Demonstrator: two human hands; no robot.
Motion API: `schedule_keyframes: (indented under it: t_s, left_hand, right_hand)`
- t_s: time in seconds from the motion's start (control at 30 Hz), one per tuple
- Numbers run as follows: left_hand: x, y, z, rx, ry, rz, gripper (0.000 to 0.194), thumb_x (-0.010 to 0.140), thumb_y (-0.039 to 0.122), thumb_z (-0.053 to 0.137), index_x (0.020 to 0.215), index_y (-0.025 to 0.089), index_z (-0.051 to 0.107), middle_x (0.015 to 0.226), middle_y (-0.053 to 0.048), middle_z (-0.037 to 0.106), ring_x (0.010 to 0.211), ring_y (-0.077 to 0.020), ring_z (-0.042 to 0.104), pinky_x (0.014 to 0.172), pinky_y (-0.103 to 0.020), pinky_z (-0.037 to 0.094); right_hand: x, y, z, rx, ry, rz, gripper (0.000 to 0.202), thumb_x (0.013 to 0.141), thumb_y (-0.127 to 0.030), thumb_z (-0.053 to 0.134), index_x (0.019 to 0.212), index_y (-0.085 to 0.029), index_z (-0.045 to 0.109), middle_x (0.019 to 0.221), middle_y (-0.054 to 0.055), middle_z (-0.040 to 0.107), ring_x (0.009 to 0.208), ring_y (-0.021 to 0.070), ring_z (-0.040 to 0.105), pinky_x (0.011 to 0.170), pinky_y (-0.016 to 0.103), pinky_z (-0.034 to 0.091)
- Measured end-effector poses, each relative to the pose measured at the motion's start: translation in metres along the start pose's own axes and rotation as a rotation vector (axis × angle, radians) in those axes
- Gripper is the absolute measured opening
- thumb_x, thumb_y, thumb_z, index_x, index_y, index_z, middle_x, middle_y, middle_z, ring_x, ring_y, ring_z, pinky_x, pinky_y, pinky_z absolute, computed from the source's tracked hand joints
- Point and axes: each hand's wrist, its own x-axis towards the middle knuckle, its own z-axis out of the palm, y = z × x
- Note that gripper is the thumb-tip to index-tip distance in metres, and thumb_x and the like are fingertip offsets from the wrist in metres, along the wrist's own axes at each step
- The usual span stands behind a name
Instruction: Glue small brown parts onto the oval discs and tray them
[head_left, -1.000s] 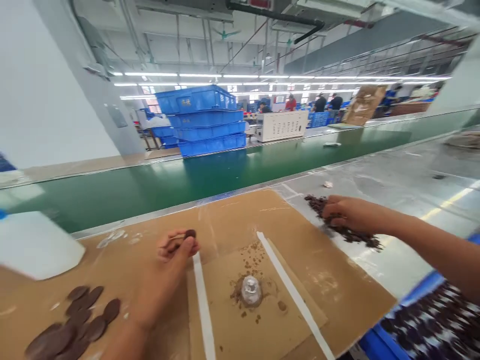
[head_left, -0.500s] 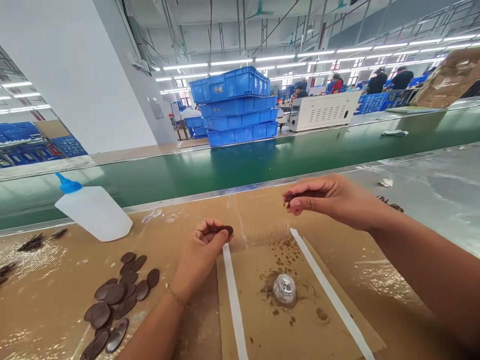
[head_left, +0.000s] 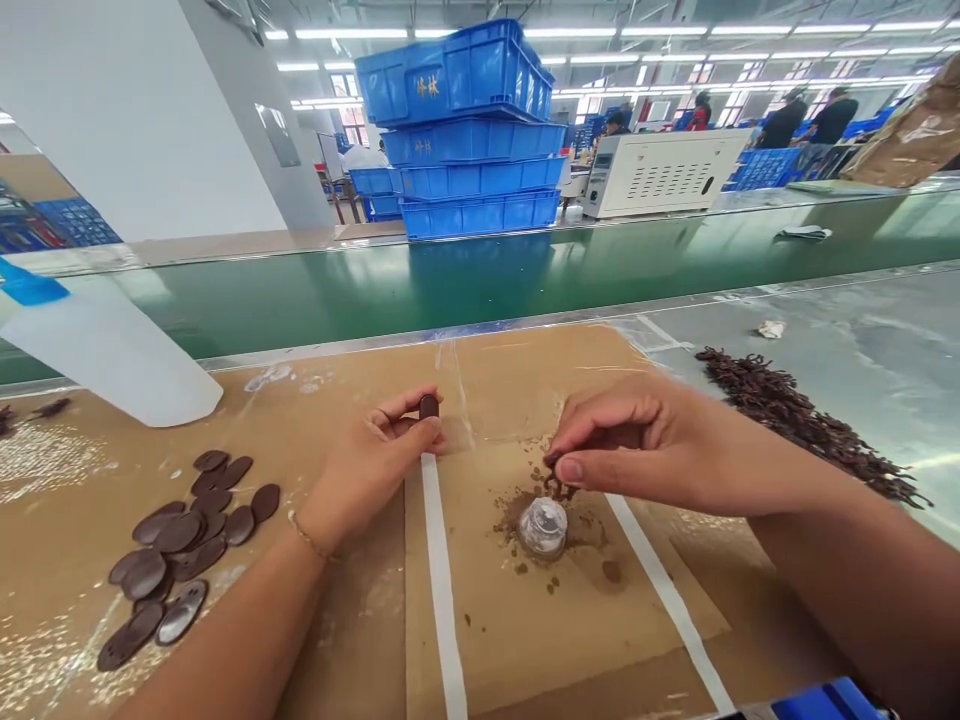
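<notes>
1. Left hand (head_left: 386,445): thumb and fingers closed on one brown disc (head_left: 428,406), held near edge-on above the far end of the left tape (head_left: 442,590). Whether the curled fingers hold more, cannot tell.
2. Right hand (head_left: 630,450): thumb and index pinched on a small dark piece (head_left: 557,482); its upper part is hidden by the fingertips.
3. Cup (head_left: 543,527), clear, sits on the inner sheet (head_left: 540,630) between both tapes. The dark piece is just beyond it, slightly right; contact cannot be judged. Wet-looking brown spots surround the cup.
4. Right hand and wrist stand in front of the far end of the right tape (head_left: 664,590).
5. Loose discs (head_left: 180,535) lie overlapped on the board (head_left: 360,640), left of the left forearm.
6. Pile (head_left: 806,420) of dark, stringy pieces lies on the grey bench at right, beyond the right forearm. White scrap (head_left: 771,329) just past its far end.
7. Bottle (head_left: 120,345), white with blue cap, tilts at far left of the discs.
8. Green belt (head_left: 322,300) runs across beyond the board; white cloth (head_left: 805,232) on it at right.
9. Past the belt: stacked blue crates (head_left: 472,140), a pale machine (head_left: 667,172) to their right, people farther back.
10. Blue bin (head_left: 832,702) partly visible at the near right edge.
</notes>
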Motion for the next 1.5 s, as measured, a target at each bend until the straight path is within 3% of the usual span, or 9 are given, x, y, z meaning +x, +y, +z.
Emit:
schedule_keyframes:
  t_s: [0.2, 0.33, 0.67, 1.5]
  left_hand:
    - [0.003, -0.003, 0.001, 0.035, -0.139, 0.014, 0.056, 0.073, 0.034, 0.074, 0.125, 0.022, 0.058, 0.119, -0.004, 0.066, 0.085, -0.0126, 0.064, 0.089, -0.031, 0.052]
    - [0.004, -0.004, 0.0, 0.123, -0.11, 0.024, 0.054, 0.071, 0.037, 0.075, 0.121, 0.024, 0.061, 0.113, -0.003, 0.068, 0.085, -0.0159, 0.065, 0.091, -0.039, 0.05]
    - [0.002, -0.001, 0.0, 0.283, -0.063, 0.007, 0.057, 0.072, 0.044, 0.074, 0.123, 0.023, 0.059, 0.115, -0.003, 0.068, 0.089, -0.0185, 0.065, 0.086, -0.035, 0.05]
    - [0.001, -0.002, -0.001, 0.287, -0.079, 0.0, 0.059, 0.072, 0.044, 0.073, 0.124, 0.022, 0.059, 0.113, -0.006, 0.069, 0.092, -0.0225, 0.065, 0.09, -0.042, 0.048]
  right_hand:
    - [0.0, -0.003, 0.013, -0.193, -0.068, -0.011, 0.018, 0.082, -0.032, 0.062, 0.08, -0.019, 0.075, 0.074, 0.002, 0.072, 0.067, 0.0143, 0.064, 0.061, 0.026, 0.047]
    - [0.001, -0.003, 0.015, -0.187, -0.091, 0.024, 0.018, 0.081, -0.033, 0.062, 0.078, -0.02, 0.074, 0.073, 0.001, 0.072, 0.065, 0.0138, 0.065, 0.061, 0.025, 0.047]
    - [0.001, -0.002, 0.02, -0.221, -0.062, 0.06, 0.01, 0.074, -0.021, 0.063, 0.067, -0.02, 0.07, 0.064, -0.002, 0.068, 0.056, 0.0102, 0.059, 0.053, 0.022, 0.042]
    - [0.0, -0.002, 0.021, -0.232, -0.029, 0.029, 0.012, 0.074, -0.024, 0.064, 0.064, -0.019, 0.068, 0.061, -0.002, 0.065, 0.055, 0.0097, 0.058, 0.053, 0.023, 0.04]
